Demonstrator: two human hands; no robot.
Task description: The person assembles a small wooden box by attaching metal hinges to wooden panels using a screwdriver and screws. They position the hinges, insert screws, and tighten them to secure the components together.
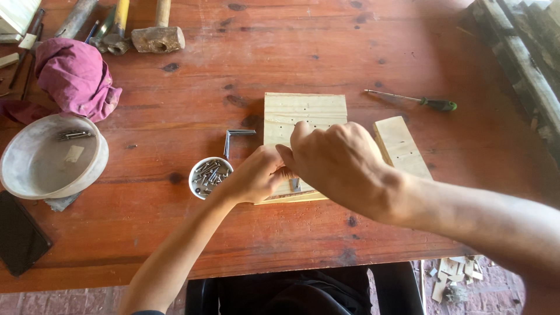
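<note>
Both hands meet over the near edge of the pale square pine board with rows of small drilled holes (303,116), which lies flat in the middle of the reddish knotty wooden counter (233,52). The left hand (254,175) has its fingers pinched narrow on something small at the board's near edge, seemingly a bit of grey metal fitting, though the right hand (338,160), curled and pressing down just beside it, hides most of it; whether the right hand holds anything cannot be told. This looks like the step of seating a small part on the board, and the next move would call for steady downward pressure without sliding the board. Just left of the hands sit a small round white dish of grey screws (210,175) and a bent metal angle bracket (233,140). A pale wooden offcut strip (399,146) lies touching or just beside the board's right side, and a green-handled screwdriver (414,100) lies farther right. Open room lies far of the board; the counter's near edge is close behind the wrists.
</note>
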